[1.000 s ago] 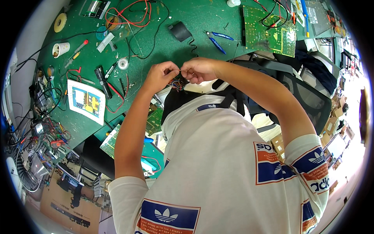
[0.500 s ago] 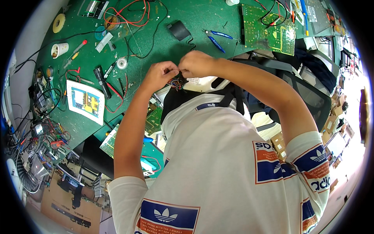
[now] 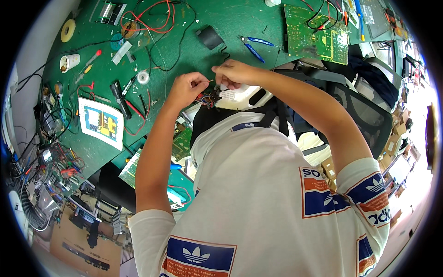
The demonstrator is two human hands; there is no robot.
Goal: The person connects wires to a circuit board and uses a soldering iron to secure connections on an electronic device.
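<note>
In the head view, the left hand (image 3: 189, 87) pinches a thin wire (image 3: 211, 81) between thumb and forefinger, a short orange tip standing out past them. The right hand (image 3: 235, 74) is just beside it, fingers curled and forefinger reaching toward the left hand, a small gap between it and the wire's tip; whether its curled fingers have hold of anything cannot be told. Below both hands, in front of the person's body and off the near edge of the green surface (image 3: 240, 18), is a white panel (image 3: 240, 102), with a multicoloured wire bundle (image 3: 210, 99) at its left end.

On the surface, blue-handled cutters (image 3: 260, 41) lie open near the near edge, and a green circuit board (image 3: 300, 27) reaches that edge further right. A black block (image 3: 209, 37) with a coiled cord lies in from the edge, beyond the hands. Toward the near left corner lies a printed sheet (image 3: 100, 123), with a black flashlight (image 3: 120, 99) just beside it. A paper cup (image 3: 69, 63) is near the left edge.
</note>
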